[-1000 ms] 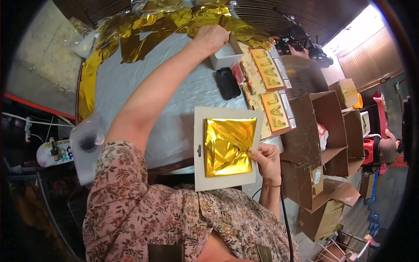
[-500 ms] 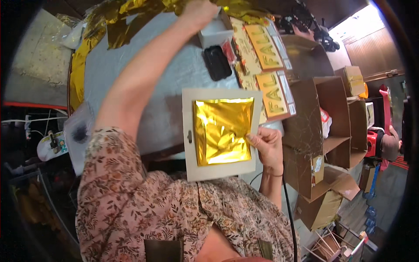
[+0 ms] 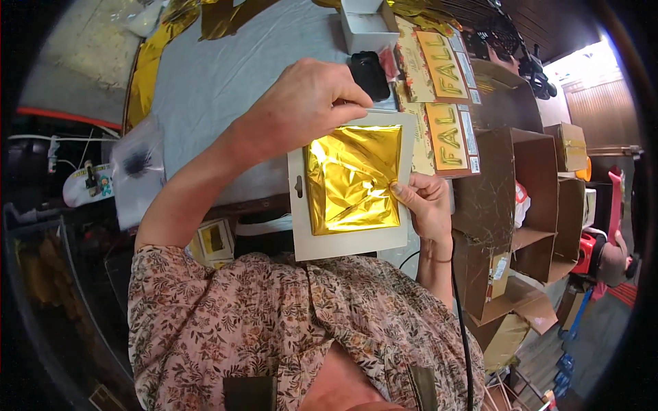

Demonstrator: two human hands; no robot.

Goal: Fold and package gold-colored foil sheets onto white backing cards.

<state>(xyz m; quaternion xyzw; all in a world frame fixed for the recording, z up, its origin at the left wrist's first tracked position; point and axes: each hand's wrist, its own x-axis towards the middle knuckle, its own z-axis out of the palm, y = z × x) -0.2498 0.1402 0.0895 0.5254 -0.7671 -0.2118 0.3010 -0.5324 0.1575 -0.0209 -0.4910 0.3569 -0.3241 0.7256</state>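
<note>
A flat white card package (image 3: 353, 245) with a hang slot stands upright in front of my chest. Folded shiny gold foil (image 3: 353, 178) fills most of its face. My right hand (image 3: 428, 205) grips the package's right edge, thumb pressed on the foil and fingers behind. Over the top edge comes my left hand (image 3: 308, 96), thumb and forefinger pinched together at the card's upper part. Whatever lies between those fingertips is too small to make out.
Beyond stand an open white box (image 3: 370, 31) and a black tray (image 3: 370, 75), with a small red packet (image 3: 388, 65) alongside. Orange printed packages with gold letter shapes (image 3: 449, 137) lie at the right. Brown cardboard boxes (image 3: 483, 198) border the right side. Gold foil (image 3: 140, 89) edges the grey-covered table (image 3: 226, 68).
My left hand has come back from the white box at the far side to the package's top edge. The package stays in my right hand, slightly higher in view.
</note>
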